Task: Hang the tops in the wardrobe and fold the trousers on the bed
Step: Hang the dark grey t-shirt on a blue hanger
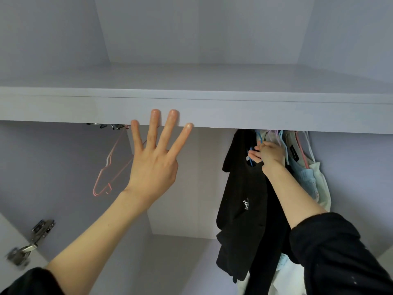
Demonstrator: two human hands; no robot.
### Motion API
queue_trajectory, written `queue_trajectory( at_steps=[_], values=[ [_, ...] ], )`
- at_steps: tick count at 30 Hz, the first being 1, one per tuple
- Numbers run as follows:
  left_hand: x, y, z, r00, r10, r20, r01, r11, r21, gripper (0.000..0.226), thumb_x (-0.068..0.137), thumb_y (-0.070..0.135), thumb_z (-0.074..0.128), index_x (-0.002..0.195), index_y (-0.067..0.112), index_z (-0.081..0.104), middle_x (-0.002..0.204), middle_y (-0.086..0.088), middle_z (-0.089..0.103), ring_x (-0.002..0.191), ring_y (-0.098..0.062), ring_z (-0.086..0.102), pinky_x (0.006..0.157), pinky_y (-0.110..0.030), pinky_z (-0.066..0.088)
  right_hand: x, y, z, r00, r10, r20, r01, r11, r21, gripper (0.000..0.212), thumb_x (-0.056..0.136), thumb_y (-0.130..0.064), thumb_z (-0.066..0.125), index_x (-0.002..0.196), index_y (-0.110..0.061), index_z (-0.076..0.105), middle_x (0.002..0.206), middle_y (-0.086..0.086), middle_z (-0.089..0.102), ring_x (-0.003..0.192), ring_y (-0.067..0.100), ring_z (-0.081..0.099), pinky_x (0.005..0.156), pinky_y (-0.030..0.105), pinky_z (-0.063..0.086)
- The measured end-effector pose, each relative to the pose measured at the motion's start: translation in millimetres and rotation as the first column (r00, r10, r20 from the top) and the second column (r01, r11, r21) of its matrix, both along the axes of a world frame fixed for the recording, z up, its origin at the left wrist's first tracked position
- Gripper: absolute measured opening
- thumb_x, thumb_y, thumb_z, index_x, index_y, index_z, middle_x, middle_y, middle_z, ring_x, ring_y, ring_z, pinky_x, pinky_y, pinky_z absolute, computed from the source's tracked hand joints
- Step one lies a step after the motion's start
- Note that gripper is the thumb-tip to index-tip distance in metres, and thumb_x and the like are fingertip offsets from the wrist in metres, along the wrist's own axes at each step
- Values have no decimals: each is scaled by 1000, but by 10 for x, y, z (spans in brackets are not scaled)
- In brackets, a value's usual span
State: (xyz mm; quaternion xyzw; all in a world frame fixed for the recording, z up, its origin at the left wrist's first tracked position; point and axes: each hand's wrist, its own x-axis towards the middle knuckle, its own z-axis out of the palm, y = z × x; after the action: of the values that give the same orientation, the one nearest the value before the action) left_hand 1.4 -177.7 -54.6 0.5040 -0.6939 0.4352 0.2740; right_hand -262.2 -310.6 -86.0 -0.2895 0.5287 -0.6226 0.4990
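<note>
I look up into a pale grey wardrobe. A black top (pixel 242 192) with a small white print hangs on a blue hanger (pixel 251 161) under the shelf, right of centre. My right hand (pixel 268 154) is at its collar, fingers curled around the blue hanger. The rail itself is hidden behind the shelf edge. My left hand (pixel 155 158) is raised with its fingers spread wide, holding nothing. Its fingertips lie over the shelf's front edge (pixel 212 111). No trousers or bed are in view.
Empty pink hangers (pixel 104 179) dangle at the left, behind my left hand. Pale blue and cream garments (pixel 314 184) hang right of the black top on several hangers. A metal door hinge (pixel 32 241) sits at the lower left. A vertical divider panel (pixel 138 209) stands mid-wardrobe.
</note>
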Motion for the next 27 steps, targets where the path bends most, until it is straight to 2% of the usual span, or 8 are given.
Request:
queue_trajectory(
  at_steps=[3, 7, 9, 11, 17, 21, 24, 27],
  values=[
    [-7, 21, 5, 1000, 15, -1, -15, 1000, 24, 97, 65, -6, 64, 147, 17, 16, 152, -13, 9, 138, -45, 4, 104, -67, 2, -34, -22, 26, 993, -119, -21, 119, 992, 29, 32, 96, 4, 41, 127, 5, 49, 127, 28, 53, 106, 37, 62, 73, 36, 53],
    [-33, 82, 36, 999, 44, 4, -44, 997, 66, 97, 65, -5, 65, 147, 16, 17, 153, -16, 14, 138, -46, 9, 105, -69, 8, -133, -2, 66, 966, -140, -216, 151, 988, 34, 31, 95, 4, 42, 124, 4, 53, 124, 27, 56, 55, 7, 65, 60, 27, 53],
    [-70, 120, 38, 999, 42, -12, -41, 995, 91, 97, 66, -4, 65, 148, 16, 17, 154, -15, 12, 139, -46, 10, 105, -68, 10, -125, 84, 82, 887, -122, -446, 158, 986, 44, 28, 94, 4, 41, 118, 1, 56, 121, 26, 59, 77, 14, 70, 57, 22, 50],
    [-101, 189, 32, 999, 30, -44, -24, 991, 131, 95, 67, -3, 65, 148, 15, 18, 154, -13, 7, 140, -46, 10, 106, -68, 11, -82, 236, 45, 718, -121, -686, 142, 990, -26, 36, 92, 5, 41, 126, -2, 52, 128, 22, 55, 113, 32, 57, 79, 31, 51],
    [23, 532, -152, 966, 23, -258, 81, 919, 385, 76, 83, -2, 52, 149, 11, 15, 157, -13, 10, 145, -35, 5, 116, -52, 14, 248, 890, -121, 112, 14, -994, -190, 982, -7, 50, 97, -18, 47, 143, -4, 34, 149, 17, 32, 138, 30, 29, 111, 42, 28],
    [286, 945, -401, 941, 196, -275, -17, 841, 540, 59, 93, 12, 41, 148, 17, 21, 152, -8, 29, 141, -25, 23, 115, -37, 11, 790, 1395, -95, 105, 165, -981, -501, 861, 92, 37, 98, -20, 46, 133, -9, 49, 129, 10, 57, 119, 26, 52, 97, 36, 43],
    [565, 1424, -453, 849, 391, -355, -136, 811, 569, 46, 94, 17, 38, 140, 20, 37, 127, -5, 57, 114, -29, 51, 102, -37, 30, 1361, 1819, -30, 32, 235, -971, -695, 704, 147, 28, 97, -19, 45, 120, -12, 61, 120, 9, 65, 113, 27, 57, 94, 35, 44],
    [887, 2212, -524, 700, 495, -515, -127, 796, 592, 39, 95, 20, 40, 133, 22, 47, 123, -4, 58, 108, -32, 55, 87, -38, 45, 1971, 2433, -55, -16, 244, -970, -833, 533, 148, 26, 97, -20, 46, 113, -14, 65, 115, 8, 67, 110, 27, 59, 91, 34, 44]
  ],
)
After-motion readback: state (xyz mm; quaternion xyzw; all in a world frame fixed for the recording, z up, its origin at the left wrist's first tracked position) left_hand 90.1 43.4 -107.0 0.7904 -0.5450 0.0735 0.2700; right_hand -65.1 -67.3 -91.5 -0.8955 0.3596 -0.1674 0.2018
